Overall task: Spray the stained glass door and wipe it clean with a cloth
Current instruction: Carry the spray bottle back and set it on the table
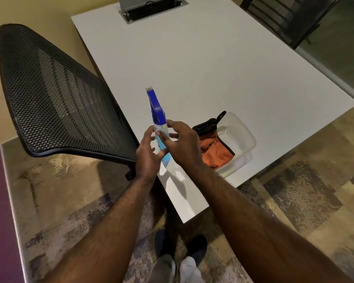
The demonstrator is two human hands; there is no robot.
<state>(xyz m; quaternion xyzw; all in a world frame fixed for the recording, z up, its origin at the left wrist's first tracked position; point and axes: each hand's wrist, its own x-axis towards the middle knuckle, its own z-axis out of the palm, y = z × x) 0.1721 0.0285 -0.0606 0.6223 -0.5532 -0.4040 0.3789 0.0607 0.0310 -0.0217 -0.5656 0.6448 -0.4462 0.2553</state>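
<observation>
Spray bottle [158, 127] is being cradled near the table's [213, 68] near edge by 2 loosely curled hands, left [147, 152] and right [182, 144], seemingly for lifting; cloth [215, 150] is waiting in the tub [247, 137] at right.

- A white desk [202, 64] is seen across the centre.
- A black mesh chair [55, 99] is placed at left.
- Patchy brown carpet [305, 190] is spread below.
- A second dark chair [278, 15] is glimpsed upper right.
</observation>
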